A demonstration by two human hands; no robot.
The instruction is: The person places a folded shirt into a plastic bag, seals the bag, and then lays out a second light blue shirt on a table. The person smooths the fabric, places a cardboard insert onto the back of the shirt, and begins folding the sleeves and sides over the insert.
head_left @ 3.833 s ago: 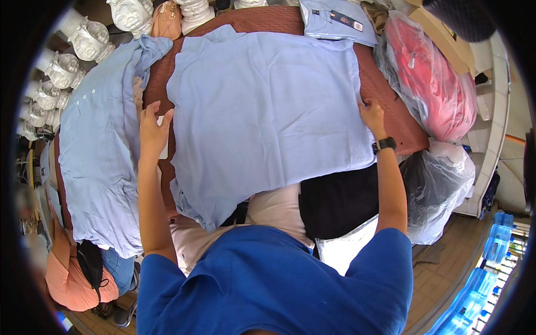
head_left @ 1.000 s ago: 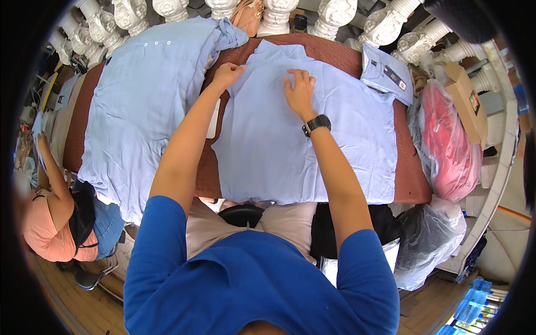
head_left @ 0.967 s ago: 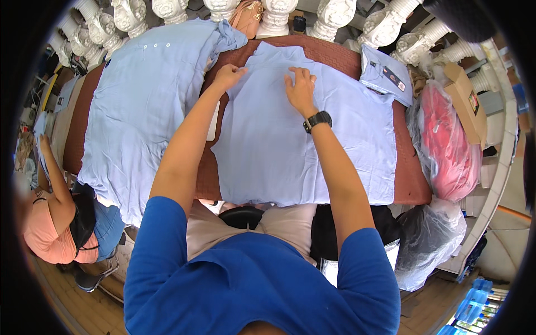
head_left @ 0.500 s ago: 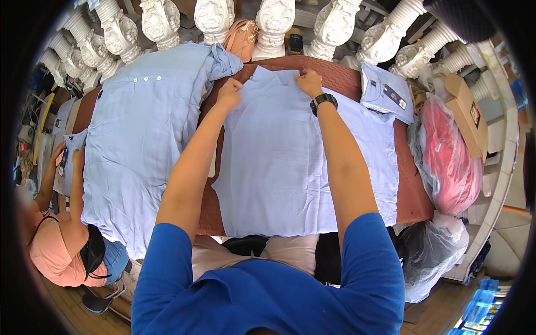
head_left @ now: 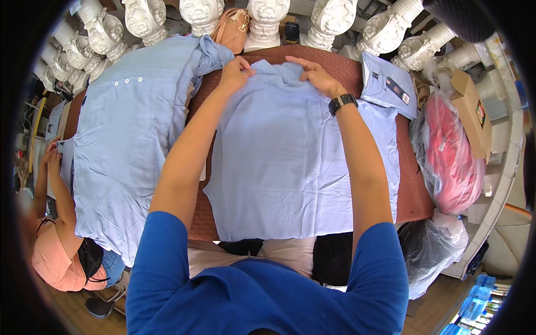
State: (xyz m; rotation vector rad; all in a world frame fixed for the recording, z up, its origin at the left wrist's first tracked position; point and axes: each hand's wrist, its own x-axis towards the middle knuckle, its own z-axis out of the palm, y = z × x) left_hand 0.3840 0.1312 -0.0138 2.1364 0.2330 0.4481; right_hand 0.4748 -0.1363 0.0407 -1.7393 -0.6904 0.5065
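A light blue shirt [head_left: 268,151] lies spread over the brown quilted cover in front of me, one part folded over at its right. At its far left corner my left hand [head_left: 237,73] has its fingers closed on the fabric. My right hand [head_left: 319,77] is over the far edge, index finger stretched out to the left and wrist wearing a dark watch [head_left: 343,103]. Its other fingers bend near the cloth, which is bunched beside them.
To the left lies a pile of blue shirts [head_left: 128,134]. A folded tagged shirt [head_left: 388,84] sits at the far right, by a cardboard box [head_left: 472,111] and a plastic-wrapped red bundle [head_left: 449,151]. White balusters [head_left: 265,25] line the back. A person in peach [head_left: 56,251] handles blue cloth at left.
My right hand has moved a little right and its index finger has straightened. My left hand has moved slightly up and right onto the shirt's corner. The shirt's far edge is now bunched.
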